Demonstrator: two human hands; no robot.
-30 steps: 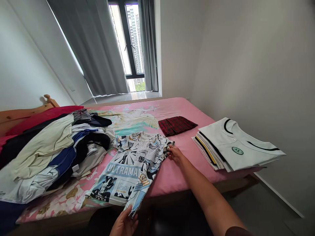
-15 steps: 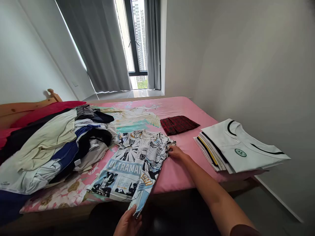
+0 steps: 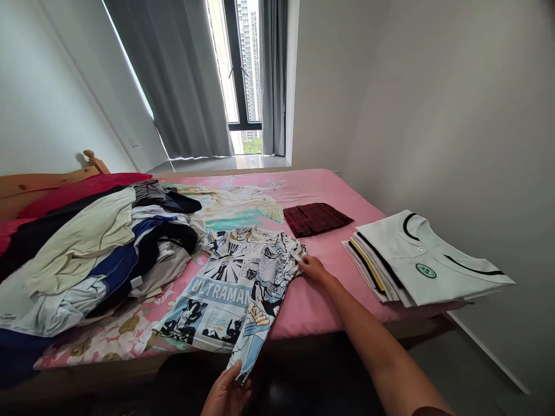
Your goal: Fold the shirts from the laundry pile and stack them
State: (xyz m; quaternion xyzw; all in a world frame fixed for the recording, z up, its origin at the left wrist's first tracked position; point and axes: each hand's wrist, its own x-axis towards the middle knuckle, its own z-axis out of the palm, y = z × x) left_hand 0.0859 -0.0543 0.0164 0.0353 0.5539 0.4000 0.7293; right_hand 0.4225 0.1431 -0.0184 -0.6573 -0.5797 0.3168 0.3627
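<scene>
A short-sleeved printed T-shirt with comic panels and the word ULTRAMAN lies on the near side of the bed, collar toward the window. Its right side is folded inward in a long strip. My left hand pinches the bottom hem corner of that strip, just off the bed's front edge. At the right sleeve, my right hand has its fingers closed on the sleeve fabric, with a bit of the sleeve edge turned up. The fingertips of my right hand are partly hidden by cloth.
A heap of loose clothes covers the bed's left side. Behind the right forearm lies a folded red plaid garment. A stack of folded shirts, white one on top, stands at the bed's right edge. Pink bedsheet reaches toward the curtained window.
My right hand has shifted slightly and turned the sleeve edge inward over the folded strip. My left hand keeps its hold on the hem corner. The view has moved a little.
</scene>
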